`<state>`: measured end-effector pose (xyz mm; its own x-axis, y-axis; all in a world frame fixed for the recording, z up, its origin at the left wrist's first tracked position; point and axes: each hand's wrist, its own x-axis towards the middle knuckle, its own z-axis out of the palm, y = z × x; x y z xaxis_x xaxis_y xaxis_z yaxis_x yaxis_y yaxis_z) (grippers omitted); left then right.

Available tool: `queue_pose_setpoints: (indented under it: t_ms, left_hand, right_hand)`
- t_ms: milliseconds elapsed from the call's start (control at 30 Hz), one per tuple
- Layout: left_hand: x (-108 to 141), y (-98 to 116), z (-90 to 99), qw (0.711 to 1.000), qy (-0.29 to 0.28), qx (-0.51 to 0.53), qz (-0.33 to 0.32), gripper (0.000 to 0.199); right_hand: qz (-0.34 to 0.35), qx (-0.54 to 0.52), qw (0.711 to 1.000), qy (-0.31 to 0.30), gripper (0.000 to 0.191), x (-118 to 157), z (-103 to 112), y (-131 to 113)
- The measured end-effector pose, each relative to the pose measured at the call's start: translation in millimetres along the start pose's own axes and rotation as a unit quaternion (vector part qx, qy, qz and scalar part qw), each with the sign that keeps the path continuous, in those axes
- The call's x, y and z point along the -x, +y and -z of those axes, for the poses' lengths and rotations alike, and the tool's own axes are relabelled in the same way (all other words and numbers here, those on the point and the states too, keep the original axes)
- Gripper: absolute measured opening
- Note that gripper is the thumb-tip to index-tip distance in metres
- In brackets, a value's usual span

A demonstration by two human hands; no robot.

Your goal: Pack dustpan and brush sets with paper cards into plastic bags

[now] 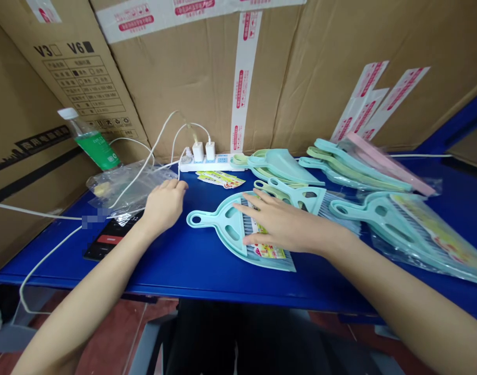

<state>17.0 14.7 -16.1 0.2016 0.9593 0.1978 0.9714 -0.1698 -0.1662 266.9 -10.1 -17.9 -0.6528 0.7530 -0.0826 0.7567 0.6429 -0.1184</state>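
A light-blue dustpan with a matching hand brush nested in it lies in front of me, handles to the left. A printed card rests on the bristles. My right hand is spread over the bristles and card, fingers apart, holding nothing. My left hand is closed, knuckles up, beside a clear plastic bag. Whatever is inside its curled fingers is hidden. Behind my right hand lie another blue brush and a green handle, partly covered.
Several dustpans and bagged sets lie at the back and right. Loose cards lie by a white power strip with chargers. At left are a phone, cables and a tilted green-labelled bottle. Cardboard walls the blue table.
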Motion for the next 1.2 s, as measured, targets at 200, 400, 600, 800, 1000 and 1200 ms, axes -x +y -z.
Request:
queue_pose_setpoints:
  t_ms: [200,400,600,800,1000,1200]
  left_hand:
    - [0,-8,8.3,0.984,-0.072,-0.128,0.097,0.049]
    - [-2,-13,16.7,0.981,-0.100,-0.131,0.106,0.046]
    - [-3,-18,18.9,0.982,-0.078,-0.129,0.113,0.041]
    - [0,-16,17.9,0.993,-0.040,-0.082,0.080,0.037]
    - [3,-10,17.9,0.996,-0.085,-0.020,-0.017,0.029]
    - [5,-18,15.5,0.983,-0.147,0.051,-0.099,0.023]
  right_hand:
    - [-0.004,0.003,1.000,-0.010,0.082,-1,1,-1]
    - [0.050,0.007,0.998,0.045,0.077,-2,-9,10]
    - [0.028,0.003,0.999,0.020,0.076,-1,-4,6]
    - [0.024,0.001,1.000,0.019,0.076,-1,0,3]
    - [0.035,-0.004,0.999,0.037,0.076,-1,-5,8]
    - [0.050,0.035,0.997,0.056,0.074,-1,-4,6]
